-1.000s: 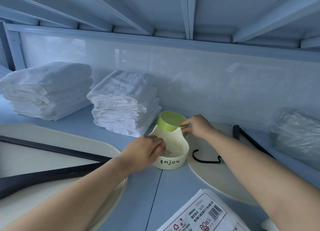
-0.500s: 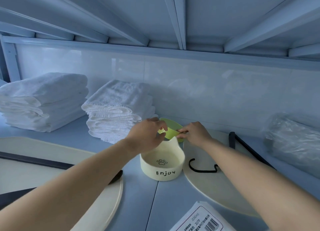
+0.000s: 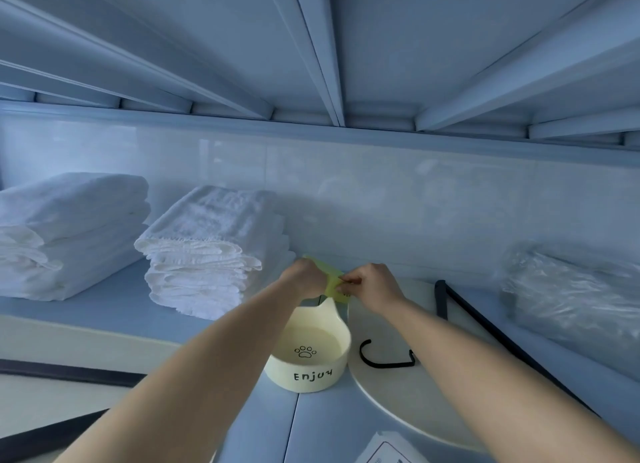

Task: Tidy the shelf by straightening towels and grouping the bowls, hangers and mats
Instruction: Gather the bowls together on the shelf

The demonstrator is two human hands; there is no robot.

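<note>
Both hands are working at the back of the shelf (image 3: 311, 428), just right of the towels. The left hand (image 3: 304, 279) is gripping the green bowl (image 3: 333, 282) from its left side, fingers curled over the rim; the right hand (image 3: 375, 286) is pinching the opposite rim between thumb and fingertips. The green bowl is being held tilted, just behind the cream bowl (image 3: 308, 358); the hands are hiding whether it is touching the shelf.

The cream bowl is sitting upright on the shelf, paw print inside, "Enjoy" facing front; its right side is lying just beside the right mat (image 3: 398, 403), contact unclear. A black hanger (image 3: 441, 299) is lying on that mat, hook toward the front.

The left stack (image 3: 69, 234) and right stack (image 3: 211, 251) of towels are sitting against the back wall, near each other but apart. The left mat (image 3: 86, 341) is carrying a dark hanger (image 3: 69, 372) across it. A plastic-wrapped bundle (image 3: 571, 296) is lying far right; a printed packet (image 3: 391, 452) is showing at the bottom edge.
</note>
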